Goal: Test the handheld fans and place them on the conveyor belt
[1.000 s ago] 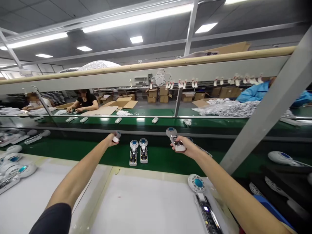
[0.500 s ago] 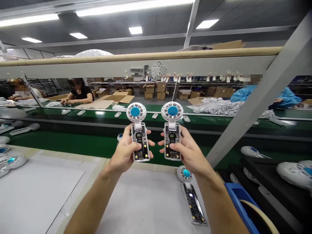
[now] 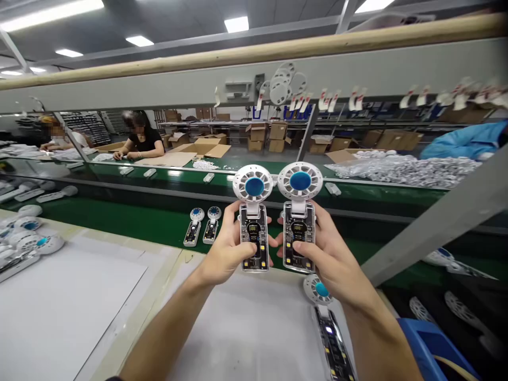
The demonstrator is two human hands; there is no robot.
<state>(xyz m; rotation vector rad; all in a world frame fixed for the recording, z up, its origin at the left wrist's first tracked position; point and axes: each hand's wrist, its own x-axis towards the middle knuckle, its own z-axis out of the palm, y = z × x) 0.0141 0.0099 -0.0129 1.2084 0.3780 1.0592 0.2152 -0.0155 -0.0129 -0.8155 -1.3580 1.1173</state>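
I hold two small handheld fans upright, side by side, above the near edge of the green conveyor belt. Each has a clear body showing a circuit board and a white round head with a blue centre. My left hand is closed round the left fan, thumb on its front. My right hand grips the right fan the same way. Another fan lies flat on the white table below my right wrist.
Two more fans lie together on the belt to the left. Several fans are piled at the table's left edge. A blue bin sits at the lower right. A grey slanted post crosses the right side. Other people work across the line.
Both hands drew back from the belt, each bringing a fan up in front of me. Over the last half second the two fans came closer together and the view shifted right.
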